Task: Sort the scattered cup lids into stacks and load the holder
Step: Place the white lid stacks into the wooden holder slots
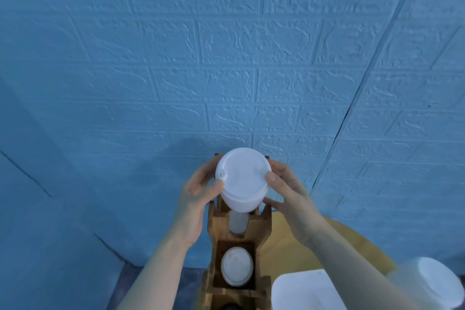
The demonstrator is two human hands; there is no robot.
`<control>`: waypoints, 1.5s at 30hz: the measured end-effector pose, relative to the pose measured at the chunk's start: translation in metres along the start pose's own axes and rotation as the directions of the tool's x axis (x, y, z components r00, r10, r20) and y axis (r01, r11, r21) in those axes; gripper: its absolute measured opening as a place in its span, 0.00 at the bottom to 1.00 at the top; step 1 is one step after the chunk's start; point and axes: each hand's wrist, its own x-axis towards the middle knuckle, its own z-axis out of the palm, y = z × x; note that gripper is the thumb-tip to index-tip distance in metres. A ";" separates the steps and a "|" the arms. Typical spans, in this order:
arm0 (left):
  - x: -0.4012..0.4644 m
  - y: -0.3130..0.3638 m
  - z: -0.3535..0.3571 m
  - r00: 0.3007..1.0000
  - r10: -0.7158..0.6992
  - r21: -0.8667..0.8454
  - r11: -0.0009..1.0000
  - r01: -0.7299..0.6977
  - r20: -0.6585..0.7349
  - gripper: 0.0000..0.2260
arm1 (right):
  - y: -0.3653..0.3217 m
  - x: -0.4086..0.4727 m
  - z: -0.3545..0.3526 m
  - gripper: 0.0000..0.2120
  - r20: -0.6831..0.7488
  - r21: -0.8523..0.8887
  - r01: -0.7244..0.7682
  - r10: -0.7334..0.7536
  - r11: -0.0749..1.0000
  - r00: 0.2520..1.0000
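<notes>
The lower end of the wooden lid holder point(239, 231) runs off the bottom edge, so its base and lowest compartment cannot be read; only a dark shape shows there. At the bottom right a white rectangular container point(299, 289) is cut off by the frame and partly covered by the right forearm, and a blurred white stack of lids point(435, 282) beside it is too soft to count. The round yellow table point(284, 246) shows only as a wedge between the arms and the holder.

Both hands hold a stack of white cup lids point(242, 178) over the top compartment of the holder. The left hand point(198, 194) curls around the stack's left side, thumb pressed to the rim; the right hand point(284, 189) grips the right side, thumb on the top lid's edge and fingers under the stack. The top lid is smooth, round plastic with a small sip hole near its left rim. The stack's lower part seems to sit inside the holder's notched top, though the hands hide the contact.

Below it a narrower white stack point(237, 221) shows through the front slot, and another lid stack point(236, 267) lies in the square middle compartment. The holder is stained, grained wood with stepped, castle-like edges. Behind is a blue wall point(226, 58) embossed in a brick pattern.
</notes>
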 end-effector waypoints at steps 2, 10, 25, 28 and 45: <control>0.002 -0.008 0.002 0.999 -0.028 -0.034 0.999 0.027 -0.036 0.40 | 0.004 0.005 -0.004 0.23 -0.019 -0.016 -0.041 0.041 0.999 0.999; 0.005 -0.033 -0.008 0.993 -0.122 -0.063 0.991 0.121 0.002 0.30 | 0.038 0.014 -0.009 0.27 -0.083 0.090 -0.160 0.168 0.983 0.982; 0.009 -0.070 -0.012 0.975 -0.210 -0.144 0.969 0.199 -0.066 0.28 | 0.078 0.033 -0.018 0.30 -0.081 0.207 -0.273 0.295 0.939 0.952; 0.006 -0.076 -0.019 0.965 -0.260 -0.138 0.957 0.254 -0.027 0.26 | 0.085 0.034 -0.018 0.30 -0.087 0.232 -0.290 0.317 0.929 0.945; 0.014 -0.102 -0.030 0.948 -0.309 -0.160 0.942 0.294 -0.079 0.18 | 0.101 0.040 -0.027 0.22 -0.063 0.201 -0.356 0.374 0.913 0.925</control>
